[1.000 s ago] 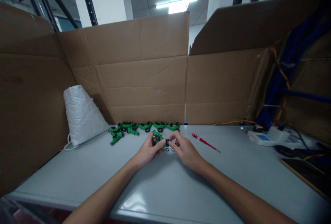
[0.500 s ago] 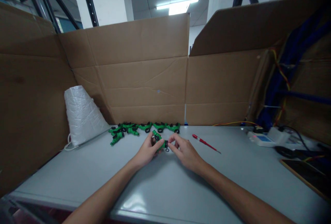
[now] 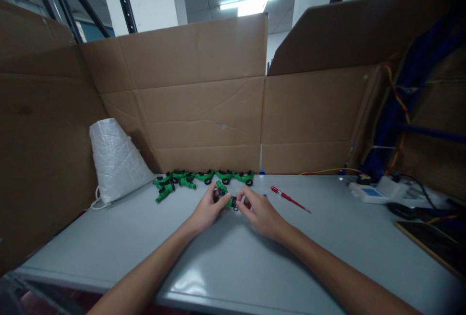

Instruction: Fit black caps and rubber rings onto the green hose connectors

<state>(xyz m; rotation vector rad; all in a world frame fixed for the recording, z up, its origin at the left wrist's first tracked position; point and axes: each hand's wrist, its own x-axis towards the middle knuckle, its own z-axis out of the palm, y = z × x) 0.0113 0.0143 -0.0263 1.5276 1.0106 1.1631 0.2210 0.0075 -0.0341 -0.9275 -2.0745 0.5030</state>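
Observation:
My left hand is closed around a green plastic piece with black parts, its thumb lying along the top. The piece tilts down to the right, and a small black ring shows at its lower end. Thumb and fingers of my right hand are pinched together against that black end; what lies between the fingertips is too small to make out. Behind my hands several similar green pieces lie grouped, some with round black wheel-like parts.
A red screwdriver lies to the right of my hands. At the left stands a white wrapped cone. Cardboard walls enclose the grey table. A power strip, cables and a dark board occupy the right side.
The small black ring sits slightly higher and closer against the end of the green piece. Both hands hold nearly the same position; the view has shifted slightly.

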